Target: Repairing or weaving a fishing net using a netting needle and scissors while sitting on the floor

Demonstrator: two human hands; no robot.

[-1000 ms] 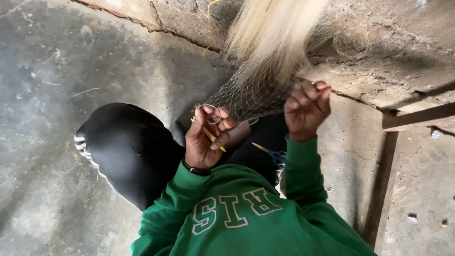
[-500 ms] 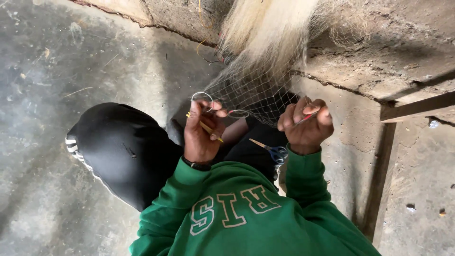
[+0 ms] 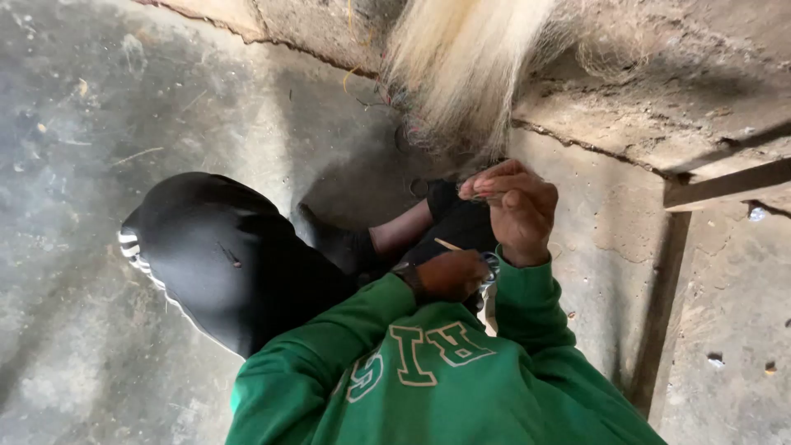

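Observation:
A pale bundle of fishing net (image 3: 461, 74) hangs down from the top of the view, and its fine mesh trails toward my hands. My right hand (image 3: 517, 210) is raised just below the bundle, with the fingertips pinched together on the net's fine strands. My left hand (image 3: 449, 276) is low over my lap, closed around a thin yellow stick (image 3: 449, 245) that pokes out upward. A bit of shiny metal (image 3: 491, 265) shows beside that hand; what it is cannot be told. Green sleeves cover both arms.
I sit on a grey concrete floor (image 3: 99, 124). My bent knee in black trousers (image 3: 214, 255) fills the left middle. A cracked raised concrete ledge (image 3: 659, 99) runs along the top right, and a dark bar (image 3: 725, 185) crosses above a dark upright at right.
My left hand has dropped from the net down to my lap. My right hand stayed up and moved slightly left, still pinching the mesh. The spread mesh has slackened.

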